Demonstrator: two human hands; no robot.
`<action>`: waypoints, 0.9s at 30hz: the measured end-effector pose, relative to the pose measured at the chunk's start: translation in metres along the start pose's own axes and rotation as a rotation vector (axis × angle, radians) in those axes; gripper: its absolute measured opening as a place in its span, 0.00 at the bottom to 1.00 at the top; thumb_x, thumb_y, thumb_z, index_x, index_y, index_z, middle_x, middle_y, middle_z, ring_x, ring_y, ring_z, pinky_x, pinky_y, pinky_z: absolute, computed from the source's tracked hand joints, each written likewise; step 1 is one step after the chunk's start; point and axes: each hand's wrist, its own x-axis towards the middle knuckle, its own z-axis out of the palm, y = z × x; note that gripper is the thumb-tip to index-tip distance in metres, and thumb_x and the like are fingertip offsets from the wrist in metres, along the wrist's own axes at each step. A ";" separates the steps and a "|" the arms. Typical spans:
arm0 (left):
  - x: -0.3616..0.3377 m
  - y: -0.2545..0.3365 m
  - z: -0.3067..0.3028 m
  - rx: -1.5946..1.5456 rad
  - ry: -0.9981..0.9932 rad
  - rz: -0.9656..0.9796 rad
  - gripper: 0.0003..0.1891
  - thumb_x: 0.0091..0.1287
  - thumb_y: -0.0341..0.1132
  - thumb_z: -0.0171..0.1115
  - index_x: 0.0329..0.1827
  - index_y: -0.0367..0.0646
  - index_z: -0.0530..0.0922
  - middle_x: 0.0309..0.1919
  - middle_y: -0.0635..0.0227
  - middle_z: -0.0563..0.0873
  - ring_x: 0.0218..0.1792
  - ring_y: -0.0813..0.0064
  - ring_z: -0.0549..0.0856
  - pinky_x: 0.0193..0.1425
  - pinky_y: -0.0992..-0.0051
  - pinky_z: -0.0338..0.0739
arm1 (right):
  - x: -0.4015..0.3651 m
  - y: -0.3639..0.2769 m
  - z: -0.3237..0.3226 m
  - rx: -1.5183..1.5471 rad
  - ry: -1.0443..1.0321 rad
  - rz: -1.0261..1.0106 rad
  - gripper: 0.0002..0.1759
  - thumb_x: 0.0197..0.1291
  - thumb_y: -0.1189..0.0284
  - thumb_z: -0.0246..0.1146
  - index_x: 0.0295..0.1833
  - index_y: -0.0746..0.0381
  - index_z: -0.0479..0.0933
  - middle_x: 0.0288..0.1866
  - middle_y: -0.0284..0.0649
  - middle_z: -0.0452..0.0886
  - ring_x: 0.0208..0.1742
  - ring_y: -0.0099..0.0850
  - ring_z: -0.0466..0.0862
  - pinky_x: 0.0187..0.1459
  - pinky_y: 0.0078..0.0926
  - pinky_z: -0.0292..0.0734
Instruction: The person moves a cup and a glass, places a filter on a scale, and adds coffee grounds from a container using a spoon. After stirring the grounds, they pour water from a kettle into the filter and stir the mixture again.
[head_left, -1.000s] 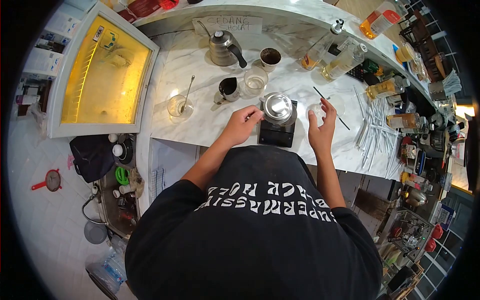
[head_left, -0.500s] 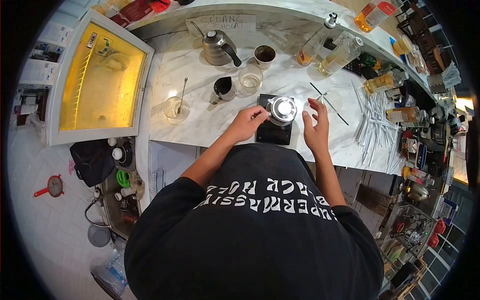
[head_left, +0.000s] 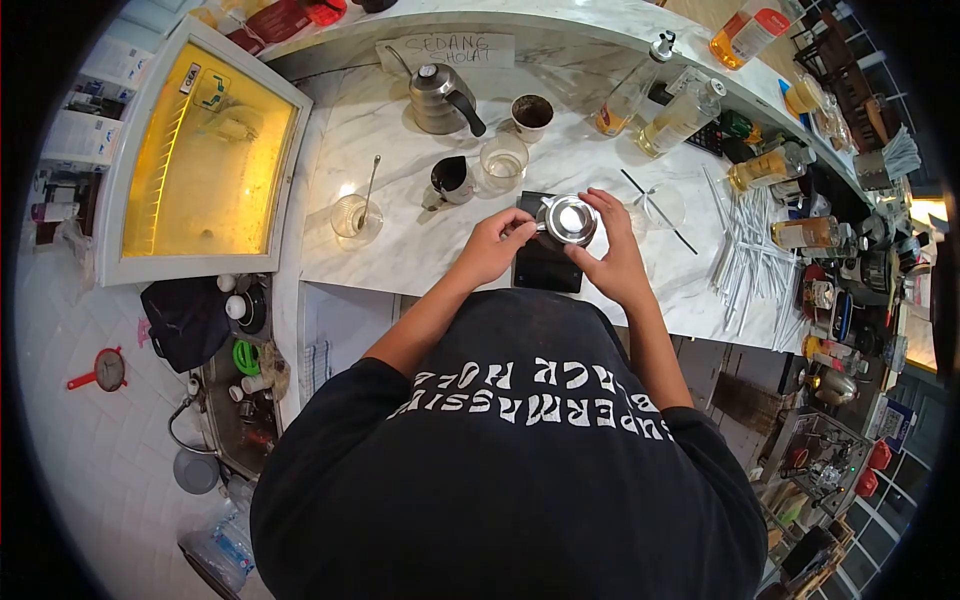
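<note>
Head view: two hands on a dripper atop the scale

Steel dripper [head_left: 568, 220] sat on the black scale [head_left: 545, 268], near the front of the marble worktop [head_left: 400, 250]. Left hand [head_left: 490, 250] pinched its left rim, fingers narrow. Right hand [head_left: 615, 265] cupped the right side, fingers curled round it. Both were holding.

Risks, as judged: the dripper perched on a small platform, so a sideways tug could slide it off or tip it. Contents were not visible; any spill would land on the scale. The dark pitcher [head_left: 452, 180] and glass cup [head_left: 502, 160] stood just behind the scale, where a forward reach could knock them. The right wrist lay near the clear dish [head_left: 660, 205] with a black stick across it; a careless backhand could flick that off.

Room: bare marble lay to the left, between the scale and the spoon glass [head_left: 355, 217]. The front edge ran close below the scale. The right side was crowded by loose straws [head_left: 745, 250].
</note>
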 end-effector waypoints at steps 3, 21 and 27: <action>-0.005 -0.009 -0.005 -0.035 0.060 0.016 0.13 0.84 0.38 0.61 0.60 0.37 0.83 0.47 0.66 0.90 0.48 0.77 0.87 0.55 0.74 0.81 | 0.004 -0.002 0.002 -0.067 -0.013 -0.007 0.45 0.51 0.70 0.82 0.77 0.58 0.74 0.79 0.48 0.75 0.81 0.49 0.72 0.81 0.44 0.67; -0.065 -0.052 -0.030 -0.085 0.238 -0.189 0.16 0.84 0.40 0.61 0.63 0.37 0.82 0.50 0.62 0.90 0.51 0.74 0.88 0.56 0.71 0.81 | -0.015 -0.006 -0.005 0.110 0.312 0.085 0.38 0.56 0.71 0.82 0.71 0.65 0.77 0.72 0.49 0.80 0.74 0.44 0.80 0.73 0.40 0.75; -0.072 -0.061 -0.021 -0.138 0.259 -0.189 0.14 0.80 0.37 0.67 0.60 0.37 0.84 0.43 0.68 0.89 0.45 0.79 0.86 0.53 0.74 0.82 | -0.090 0.036 0.007 -0.083 0.334 0.184 0.36 0.56 0.70 0.82 0.70 0.64 0.78 0.72 0.51 0.80 0.75 0.49 0.78 0.75 0.44 0.72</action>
